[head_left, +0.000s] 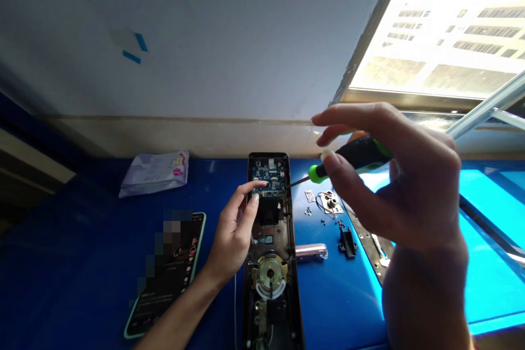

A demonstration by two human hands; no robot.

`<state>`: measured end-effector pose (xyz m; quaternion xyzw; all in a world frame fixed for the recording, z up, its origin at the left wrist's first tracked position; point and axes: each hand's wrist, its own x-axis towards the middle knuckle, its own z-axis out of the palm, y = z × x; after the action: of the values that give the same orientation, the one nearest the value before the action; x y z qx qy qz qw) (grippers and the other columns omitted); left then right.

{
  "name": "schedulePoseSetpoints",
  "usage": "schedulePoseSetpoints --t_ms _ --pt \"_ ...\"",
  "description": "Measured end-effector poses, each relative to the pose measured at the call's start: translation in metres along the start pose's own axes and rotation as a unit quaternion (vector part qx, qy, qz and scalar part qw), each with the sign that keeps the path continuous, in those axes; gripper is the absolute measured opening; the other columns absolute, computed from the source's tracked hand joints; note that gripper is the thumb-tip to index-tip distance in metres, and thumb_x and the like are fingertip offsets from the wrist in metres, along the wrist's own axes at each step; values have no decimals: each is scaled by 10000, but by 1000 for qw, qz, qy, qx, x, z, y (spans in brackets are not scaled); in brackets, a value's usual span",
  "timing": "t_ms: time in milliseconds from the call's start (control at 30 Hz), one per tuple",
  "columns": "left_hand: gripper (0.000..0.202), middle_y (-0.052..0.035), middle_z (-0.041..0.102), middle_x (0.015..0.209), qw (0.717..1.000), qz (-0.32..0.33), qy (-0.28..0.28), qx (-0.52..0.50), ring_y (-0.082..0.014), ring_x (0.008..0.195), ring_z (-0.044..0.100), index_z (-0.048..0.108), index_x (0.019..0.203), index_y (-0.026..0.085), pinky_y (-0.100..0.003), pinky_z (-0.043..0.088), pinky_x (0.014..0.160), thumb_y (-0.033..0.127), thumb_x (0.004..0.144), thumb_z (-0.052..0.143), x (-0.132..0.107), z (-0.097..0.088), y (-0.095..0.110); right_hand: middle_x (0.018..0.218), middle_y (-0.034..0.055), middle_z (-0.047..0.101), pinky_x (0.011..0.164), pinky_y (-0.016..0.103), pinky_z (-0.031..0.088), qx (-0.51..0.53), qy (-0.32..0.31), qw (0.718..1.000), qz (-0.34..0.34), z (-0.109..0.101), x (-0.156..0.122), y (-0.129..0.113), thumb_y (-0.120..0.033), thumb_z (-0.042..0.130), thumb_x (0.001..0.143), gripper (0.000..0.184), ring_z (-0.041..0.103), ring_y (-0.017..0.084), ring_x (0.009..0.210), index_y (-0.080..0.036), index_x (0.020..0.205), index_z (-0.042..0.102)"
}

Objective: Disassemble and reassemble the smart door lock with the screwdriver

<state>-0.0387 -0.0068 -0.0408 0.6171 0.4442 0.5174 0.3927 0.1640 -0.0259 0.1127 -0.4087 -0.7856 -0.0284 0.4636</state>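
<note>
An opened door-lock body (270, 262) lies lengthwise on the blue table (82, 240), its back cover off. A blue circuit board (269, 178) sits in its far end and a brass round mechanism (269, 274) lower down. My left hand (235, 229) rests on the lock's left edge, index finger and thumb pinched at the board's lower left corner. My right hand (394, 186) is raised close to the camera, fingers wrapped round a black and green screwdriver (353, 157) whose tip points at the board's right edge.
A phone (168, 273) with a lit screen lies left of the lock. A pale packet (156, 173) sits at the back left. Small screws, a metal plate (330, 202), a black clip (346, 241), a pink cylinder (310, 252) and a long metal panel (371, 246) lie right.
</note>
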Motion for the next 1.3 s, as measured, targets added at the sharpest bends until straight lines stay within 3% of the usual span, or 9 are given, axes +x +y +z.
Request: schedulePoseSetpoints --t_ms 67,167,367,533,633,833,1033,1233,1300 --pt "260 -22 746 1212 1000 -6 -3 -3 -226 1194 668 691 1238 275 -341 523 1016 371 1065 524 0 0 0 847 -14 771 571 339 571 -13 10 1000 8 1 0 1 -288 717 956 126 701 170 623 -311 1077 742" --pt "261 -22 750 1166 1000 -6 -1 -3 -229 1198 663 692 1239 278 -348 519 1023 373 1064 524 0 0 0 799 -29 764 532 316 555 -9 7 1000 5 1 0 3 -306 730 963 100 652 135 543 -291 1062 740" --pt "259 -31 737 1253 1000 -3 -2 -8 -221 1236 654 685 1249 267 -353 492 1084 352 1067 521 1 -1 1 1176 3 764 779 379 636 19 -24 1000 0 -3 0 1 -112 639 886 458 759 232 976 -345 1280 652" --pt "271 -29 747 1185 1000 -13 -6 -9 -219 1159 676 681 1257 267 -340 518 1009 374 1074 512 0 -1 -1 844 -1 744 562 323 546 -6 0 1000 -18 0 1 8 -285 731 950 132 654 142 612 -242 1075 722" --pt "273 -35 741 1234 1000 -12 -6 -13 -229 1161 675 682 1255 265 -341 531 973 378 1071 515 -1 0 -1 819 -19 750 551 308 539 -12 4 999 -35 1 1 9 -276 740 953 73 651 128 587 -250 1021 730" --pt "268 -38 736 1268 1000 -12 -4 -24 -240 1224 653 686 1244 260 -344 536 984 361 1066 514 0 1 -1 1074 16 750 686 348 608 52 -9 998 -27 2 0 4 -102 658 837 487 730 203 876 -311 1276 644" --pt "268 -44 742 1251 1000 -2 -1 -21 -248 1238 649 696 1238 259 -362 533 1018 352 1061 516 0 1 0 820 -30 737 554 327 538 -24 11 999 -21 3 -2 6 -237 769 889 180 632 144 585 -305 1047 714" --pt "264 -40 739 1276 1000 2 -4 -23 -225 1182 673 694 1236 260 -337 534 985 346 1065 512 0 1 0 1029 -2 741 700 346 576 40 -9 999 -17 2 -2 6 -127 673 848 440 710 177 832 -318 1244 652" --pt "263 -38 736 1281 1000 0 -5 -23 -224 1182 673 692 1238 263 -338 531 988 350 1067 511 0 1 -1 1030 4 730 691 344 569 56 -18 998 -25 1 -1 6 -128 665 839 433 702 174 829 -300 1236 647"
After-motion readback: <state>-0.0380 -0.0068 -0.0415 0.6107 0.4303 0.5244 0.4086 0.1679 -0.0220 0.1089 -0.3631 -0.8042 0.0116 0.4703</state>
